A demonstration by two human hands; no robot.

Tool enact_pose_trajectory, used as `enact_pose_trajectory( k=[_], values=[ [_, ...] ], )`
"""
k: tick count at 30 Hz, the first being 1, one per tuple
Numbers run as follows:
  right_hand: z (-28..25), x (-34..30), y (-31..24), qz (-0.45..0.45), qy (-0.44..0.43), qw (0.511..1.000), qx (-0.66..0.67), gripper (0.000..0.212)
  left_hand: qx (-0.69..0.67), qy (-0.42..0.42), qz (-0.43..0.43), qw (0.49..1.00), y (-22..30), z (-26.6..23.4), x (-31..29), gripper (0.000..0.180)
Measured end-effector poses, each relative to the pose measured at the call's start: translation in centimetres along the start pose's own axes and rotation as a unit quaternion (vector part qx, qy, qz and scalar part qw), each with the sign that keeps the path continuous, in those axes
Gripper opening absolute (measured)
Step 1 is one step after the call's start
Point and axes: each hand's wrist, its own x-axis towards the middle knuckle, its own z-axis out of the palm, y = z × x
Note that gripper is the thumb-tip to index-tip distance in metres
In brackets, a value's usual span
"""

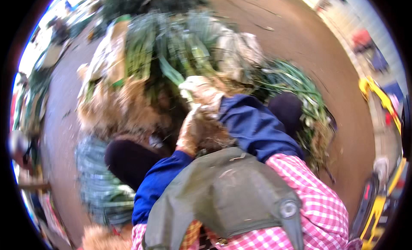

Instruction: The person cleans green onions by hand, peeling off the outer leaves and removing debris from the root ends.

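My right hand (201, 92), in a soiled pale glove, is closed around a green onion (171, 71) whose green leaves point up and to the left. Just below it my left hand (189, 132), also gloved, is bent close to the right one, near the onion's lower end. Its fingers are partly hidden and blurred. Beyond both hands lies a heap of green onions (178, 39) with their leaves pointing away. A thick mass of tan roots (124, 106) hangs on its near left side.
Loose onion trimmings (296, 84) lie to the right of my knee. A bundle of green onions (101, 177) rests at the left, beside my other knee. Brown floor (296, 31) stretches beyond on the right, with yellow-framed equipment (380, 207) at the right edge.
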Motion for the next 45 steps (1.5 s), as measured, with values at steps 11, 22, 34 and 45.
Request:
enact_pose_trajectory(
  k=[11, 22, 34, 45],
  values=[
    [-1.4, 0.2, 0.5, 0.148, 0.14, 0.978, 0.048, 0.036, 0.456, 0.147, 0.194, 0.856, -1.3, -0.3, 1.6, 0.03],
    [-1.4, -0.7, -0.4, -0.047, 0.111, 0.957, -0.263, 0.019, 0.434, 0.18, 0.132, 0.873, -0.1, -0.3, 1.9, 0.028],
    [-1.3, -10.2, -1.3, -0.012, -0.379, 0.91, -0.164, 0.033, 0.39, 0.124, 0.13, 0.903, 2.8, -1.0, 2.1, 0.07],
    [0.0, -0.9, 3.9, 0.171, -0.047, 0.976, 0.126, 0.019, 0.388, 0.177, 0.204, 0.881, 1.7, -0.4, 2.3, 0.056]
  ],
)
